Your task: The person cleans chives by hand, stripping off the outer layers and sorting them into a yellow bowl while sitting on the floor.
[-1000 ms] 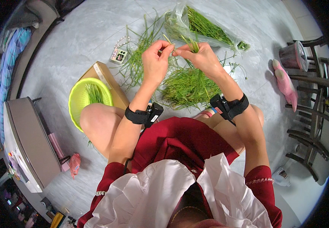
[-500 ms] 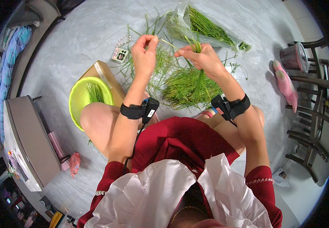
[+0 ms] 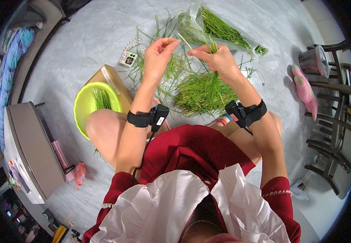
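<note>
My right hand is closed around a small bunch of green chives, held above the pile on the floor. One pale stalk sticks out from its thumb and fingers toward my left hand. The fingertips of that hand are pinched together close beside the stalk's end; anything between them is too small to make out. Below the hands lies a thick heap of chives. Thin loose strands are scattered to its left.
A clear plastic bag with more chives lies at the far side. By my left knee stands a lime-green basket with some chives in it, next to a cardboard box. A small case with a beaded strap lies beyond.
My left hand has moved slightly right, closer to the right hand. The pale stalk now points more steeply upward. The right hand has barely moved and keeps its bunch.
</note>
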Demonstrator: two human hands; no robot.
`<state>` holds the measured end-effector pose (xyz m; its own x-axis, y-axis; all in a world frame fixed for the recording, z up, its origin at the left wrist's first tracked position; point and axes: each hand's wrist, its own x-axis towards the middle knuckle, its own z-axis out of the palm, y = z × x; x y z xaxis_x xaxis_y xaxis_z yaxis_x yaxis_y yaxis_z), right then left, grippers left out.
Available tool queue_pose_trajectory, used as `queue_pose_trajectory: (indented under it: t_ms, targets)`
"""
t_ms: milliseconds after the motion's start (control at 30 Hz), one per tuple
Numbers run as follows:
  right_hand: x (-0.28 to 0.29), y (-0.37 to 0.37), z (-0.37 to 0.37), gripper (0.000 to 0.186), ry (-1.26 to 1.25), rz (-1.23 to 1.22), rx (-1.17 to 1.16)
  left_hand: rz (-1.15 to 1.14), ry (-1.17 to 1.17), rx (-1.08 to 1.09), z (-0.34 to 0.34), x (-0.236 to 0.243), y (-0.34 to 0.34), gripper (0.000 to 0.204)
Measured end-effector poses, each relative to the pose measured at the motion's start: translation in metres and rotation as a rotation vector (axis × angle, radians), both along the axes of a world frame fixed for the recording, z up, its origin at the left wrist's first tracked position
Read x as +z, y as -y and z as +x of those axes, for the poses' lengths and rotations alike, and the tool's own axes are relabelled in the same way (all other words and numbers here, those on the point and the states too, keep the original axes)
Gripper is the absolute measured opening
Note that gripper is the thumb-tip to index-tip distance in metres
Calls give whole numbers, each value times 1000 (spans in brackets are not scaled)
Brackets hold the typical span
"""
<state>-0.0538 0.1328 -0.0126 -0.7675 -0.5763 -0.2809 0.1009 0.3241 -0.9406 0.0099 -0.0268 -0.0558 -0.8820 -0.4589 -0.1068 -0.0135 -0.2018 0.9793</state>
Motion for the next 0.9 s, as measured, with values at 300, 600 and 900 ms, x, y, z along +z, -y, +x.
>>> queue_pose_trajectory:
  t_ms: [300,600,900]
  targets:
    - [-3,3,5,21,-73,-60,54,141,-24,-3,0,2,-14,11]
    - [0,-1,3,22,72,-175,84,-4,-67,-150,5,6,-13,10]
    - [-2,-4,-1,20,267,-240,94,38,-103,-218,5,5,-10,12]
